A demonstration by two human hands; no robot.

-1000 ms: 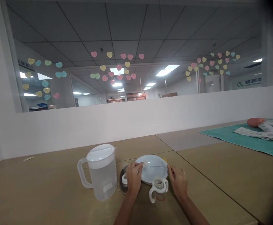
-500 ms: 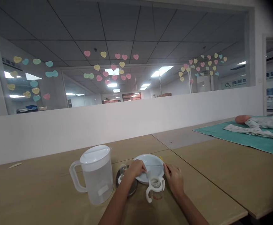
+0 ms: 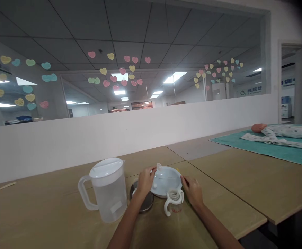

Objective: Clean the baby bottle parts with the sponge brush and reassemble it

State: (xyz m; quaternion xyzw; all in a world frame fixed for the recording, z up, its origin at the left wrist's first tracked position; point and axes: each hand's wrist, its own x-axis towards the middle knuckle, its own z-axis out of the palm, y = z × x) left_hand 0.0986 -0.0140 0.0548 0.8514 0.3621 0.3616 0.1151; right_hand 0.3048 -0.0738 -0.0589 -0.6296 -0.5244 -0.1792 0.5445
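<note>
Just below the middle of the frame, the left hand [image 3: 146, 180] is mostly closed, its thumb and fingertips pinching a small translucent piece [image 3: 159, 167] above the far left rim of a pale bowl [image 3: 163, 190]. Right of it, the right hand [image 3: 192, 190] has its fingers bent and drawn together at the bowl's right rim, gripping the end of a thin rod [image 3: 170, 178] that reaches leftward across the bowl. Inside the bowl's left side lies a small white item, too small to make out.

A clear bottle with white handles [image 3: 175, 197] stands upright at the lower centre, open at the top, in front of the bowl and between the forearms. A dark round dish [image 3: 147, 205] sits to its left, partly hidden by the left hand and forearm. Farther left on the worktop [image 3: 226, 183] stands a lidded translucent pitcher [image 3: 109, 193], handle facing left. At the right edge of the frame, pale patterned clothing [image 3: 288, 131] lies on a teal towel [image 3: 291, 152]. Heart-shaped notes dot the window [image 3: 130, 31] across the upper frame.
</note>
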